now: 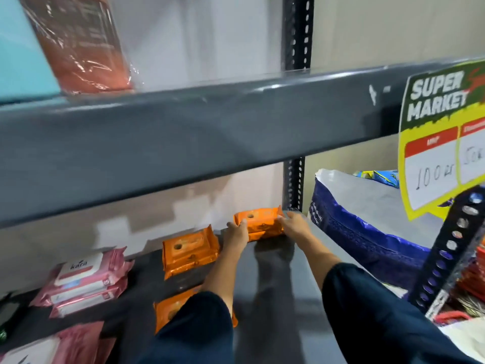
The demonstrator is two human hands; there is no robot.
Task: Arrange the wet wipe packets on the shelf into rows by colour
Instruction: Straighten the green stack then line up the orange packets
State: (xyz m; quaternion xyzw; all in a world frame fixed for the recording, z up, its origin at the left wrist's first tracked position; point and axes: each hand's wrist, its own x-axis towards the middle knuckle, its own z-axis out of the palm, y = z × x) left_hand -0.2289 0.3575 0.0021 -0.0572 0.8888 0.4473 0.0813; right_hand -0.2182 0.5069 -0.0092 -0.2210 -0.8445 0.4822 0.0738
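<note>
shelf: dark grey metal shelf (275, 285), smooth and a bit shiny, with the arms' shadows on it; the pale wall behind looks patchy

upper shelf: thick grey beam (183, 132) cuts across the view, with a reddish plastic-wrapped pack (78, 43) and something teal on top (blurry)

upright: black perforated post (296, 179) at the back right corner

left hand: (236, 233) grasping the left end of the far orange packet stack (259, 223)

right hand: (295, 224) fingers laid on its right end, so both hands pinch it, back right near the post

other orange packets: one stack (189, 252) mid-shelf, another (170, 308) nearer, partly under the left sleeve

pink packets: stack (86, 279) at left, more (65, 342) at the bottom corner

next door: blue bag (362, 232) just right of the shelf, and a yellow "SUPER MARKET" price sign (443, 143)
</note>
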